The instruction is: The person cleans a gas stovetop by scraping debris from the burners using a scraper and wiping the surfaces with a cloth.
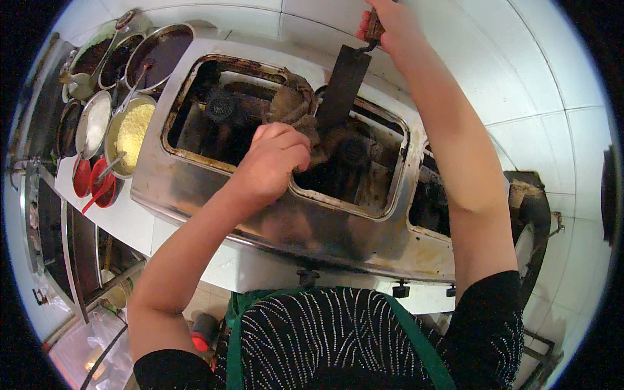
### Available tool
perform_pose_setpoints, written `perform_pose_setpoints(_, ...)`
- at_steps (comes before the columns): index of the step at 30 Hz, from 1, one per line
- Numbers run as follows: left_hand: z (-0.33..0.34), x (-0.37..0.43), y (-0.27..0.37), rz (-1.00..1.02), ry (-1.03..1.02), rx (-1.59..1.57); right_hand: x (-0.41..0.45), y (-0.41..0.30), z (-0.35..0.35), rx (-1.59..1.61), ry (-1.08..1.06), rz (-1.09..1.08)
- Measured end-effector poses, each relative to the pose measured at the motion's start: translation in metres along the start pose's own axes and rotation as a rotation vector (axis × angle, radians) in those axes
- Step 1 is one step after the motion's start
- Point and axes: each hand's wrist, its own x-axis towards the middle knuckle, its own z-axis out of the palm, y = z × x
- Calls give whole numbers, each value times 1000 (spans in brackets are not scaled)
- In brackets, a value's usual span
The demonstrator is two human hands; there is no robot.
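Note:
My left hand grips a crumpled brown rag over the bar between two burner openings of a stainless-steel gas stove. Near the back wall, my right hand is closed around the brown handle of a metal spatula. Its long, dark, flat blade slants down towards the rag; the blade's lower end is close to the cloth, and whether they touch is unclear. Round burner heads show inside the grimy openings, where the left one is partly covered by the rag.
Left of the stove stand several metal bowls, including one of yellow crumbs and one of white powder. A pot of dark liquid sits behind them. Red spoons lie in front. Stove knobs project near my waist. White tiles rise behind.

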Motion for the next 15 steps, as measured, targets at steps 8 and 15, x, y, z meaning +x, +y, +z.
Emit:
perform_pose_setpoints(8,2,-2,1,12,3,12,-18,41,2,280,66,14)
perform_pose_setpoints(15,-3,0,3,-16,3,-37,-23,17,9,694,263,476)
